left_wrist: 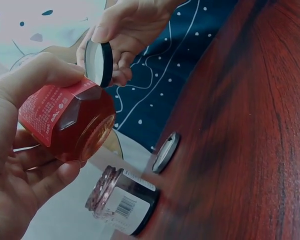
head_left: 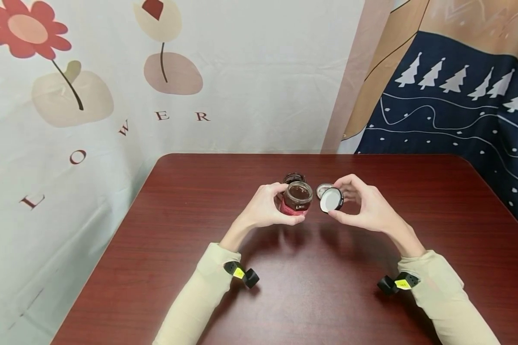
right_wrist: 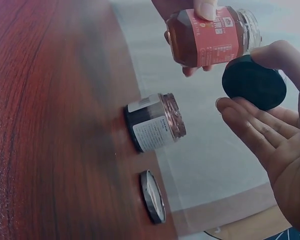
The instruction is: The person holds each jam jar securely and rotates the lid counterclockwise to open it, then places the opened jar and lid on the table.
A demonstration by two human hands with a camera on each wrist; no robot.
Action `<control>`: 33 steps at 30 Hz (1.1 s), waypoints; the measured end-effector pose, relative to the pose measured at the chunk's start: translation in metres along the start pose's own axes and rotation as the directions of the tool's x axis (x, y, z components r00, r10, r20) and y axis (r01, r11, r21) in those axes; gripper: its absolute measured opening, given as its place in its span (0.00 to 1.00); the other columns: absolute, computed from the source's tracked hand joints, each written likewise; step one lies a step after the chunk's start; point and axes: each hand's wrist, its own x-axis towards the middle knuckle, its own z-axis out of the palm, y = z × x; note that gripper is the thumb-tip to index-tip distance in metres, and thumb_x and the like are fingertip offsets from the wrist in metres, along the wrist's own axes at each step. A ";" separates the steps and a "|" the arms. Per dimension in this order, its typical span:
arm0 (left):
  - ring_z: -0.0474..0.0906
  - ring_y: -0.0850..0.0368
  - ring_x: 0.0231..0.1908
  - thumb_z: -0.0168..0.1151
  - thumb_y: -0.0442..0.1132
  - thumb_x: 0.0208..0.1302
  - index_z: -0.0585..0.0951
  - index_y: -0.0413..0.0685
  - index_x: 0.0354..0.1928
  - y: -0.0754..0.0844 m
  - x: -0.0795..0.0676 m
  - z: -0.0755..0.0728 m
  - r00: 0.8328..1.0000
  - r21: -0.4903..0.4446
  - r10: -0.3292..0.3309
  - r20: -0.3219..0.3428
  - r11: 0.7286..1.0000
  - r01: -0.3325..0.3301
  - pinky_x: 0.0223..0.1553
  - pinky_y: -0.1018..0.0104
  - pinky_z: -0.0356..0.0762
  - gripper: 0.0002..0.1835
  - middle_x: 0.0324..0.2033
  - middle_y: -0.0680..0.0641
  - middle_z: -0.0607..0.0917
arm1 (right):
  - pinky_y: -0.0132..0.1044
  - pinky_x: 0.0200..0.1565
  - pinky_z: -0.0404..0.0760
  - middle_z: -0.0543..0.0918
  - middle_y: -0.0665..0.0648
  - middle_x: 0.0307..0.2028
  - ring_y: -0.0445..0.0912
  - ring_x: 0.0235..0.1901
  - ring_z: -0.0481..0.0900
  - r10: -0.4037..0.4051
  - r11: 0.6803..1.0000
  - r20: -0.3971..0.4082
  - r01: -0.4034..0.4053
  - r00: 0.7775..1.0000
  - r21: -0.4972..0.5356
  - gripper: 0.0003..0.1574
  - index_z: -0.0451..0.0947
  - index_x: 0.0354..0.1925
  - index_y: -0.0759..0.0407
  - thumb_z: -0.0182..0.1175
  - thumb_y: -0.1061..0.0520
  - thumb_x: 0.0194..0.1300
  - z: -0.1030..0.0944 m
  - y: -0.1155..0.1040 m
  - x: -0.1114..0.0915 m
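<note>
My left hand (head_left: 269, 206) grips a glass jar (right_wrist: 210, 40) with a red label and amber-brown contents, held above the table. Its mouth is uncovered in the head view. Close on its right, my right hand (head_left: 364, 203) pinches a round black lid (right_wrist: 254, 82) by the rim, its white inside (head_left: 330, 200) facing the head camera. Lid and jar look apart in the head view. Behind them on the table stands a second open jar (left_wrist: 125, 202), dark with a white barcode label and smears at its neck. Beside that jar lies another lid (right_wrist: 153, 197), its inner side up.
The dark red wooden table (head_left: 302, 287) carries the second jar and loose lid towards its far edge. A white cloth with flower prints (head_left: 259, 72) hangs behind and at the left. A navy cloth with white trees (head_left: 449, 110) hangs at the right.
</note>
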 end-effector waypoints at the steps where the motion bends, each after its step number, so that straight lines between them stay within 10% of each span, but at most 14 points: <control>1: 0.79 0.61 0.27 0.82 0.45 0.41 0.85 0.48 0.40 -0.001 0.000 0.000 1.000 -0.003 -0.003 0.003 1.000 0.003 0.30 0.67 0.77 0.22 0.28 0.54 0.82 | 0.26 0.48 0.79 0.85 0.55 0.44 0.41 0.43 0.84 0.002 1.000 0.002 -0.002 1.000 -0.004 0.38 0.71 0.56 0.64 0.78 0.68 0.49 0.000 0.000 0.000; 33: 0.80 0.62 0.29 0.81 0.45 0.41 0.85 0.47 0.44 -0.012 -0.001 0.000 0.997 0.034 -0.045 0.057 0.999 0.043 0.33 0.68 0.78 0.25 0.31 0.53 0.84 | 0.32 0.43 0.84 0.85 0.51 0.39 0.42 0.37 0.86 0.071 0.994 0.102 -0.063 0.992 -0.087 0.31 0.70 0.46 0.58 0.79 0.61 0.50 0.010 0.015 -0.009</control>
